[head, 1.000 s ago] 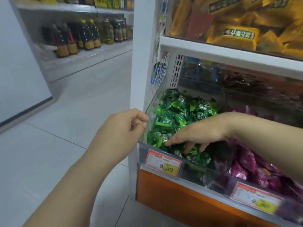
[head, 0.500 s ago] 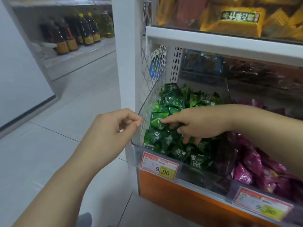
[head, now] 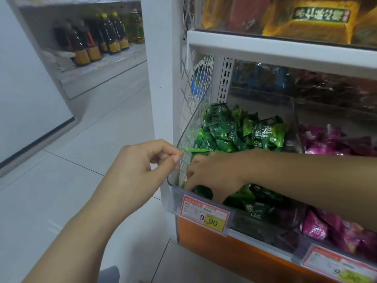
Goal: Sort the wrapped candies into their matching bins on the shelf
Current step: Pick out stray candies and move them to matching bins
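Observation:
A clear plastic bin (head: pixel 263 225) on the shelf holds a heap of green wrapped candies (head: pixel 240 129). My left hand (head: pixel 140 172) pinches the top edge of the bin's left wall between thumb and forefinger. My right hand (head: pixel 214 174) reaches into the bin from the right. Its fingers curl down at the front left corner round a dark green candy (head: pixel 202 192). The fingertips are partly hidden by the bin's front wall. The neighbouring bin on the right holds purple wrapped candies (head: pixel 334 231).
A price tag (head: pixel 206 215) marked 9.90 hangs on the bin's front, and a second tag (head: pixel 338 268) sits lower right. Yellow packs (head: pixel 306 21) fill the shelf above. A white post (head: pixel 161 78) and wire mesh (head: pixel 197 88) border the bin's left. Bottles (head: pixel 98 39) line the far aisle.
My right hand has slid from the middle of the green pile to the bin's front left corner and curled its fingers downward. The left hand keeps its pinch on the bin's wall.

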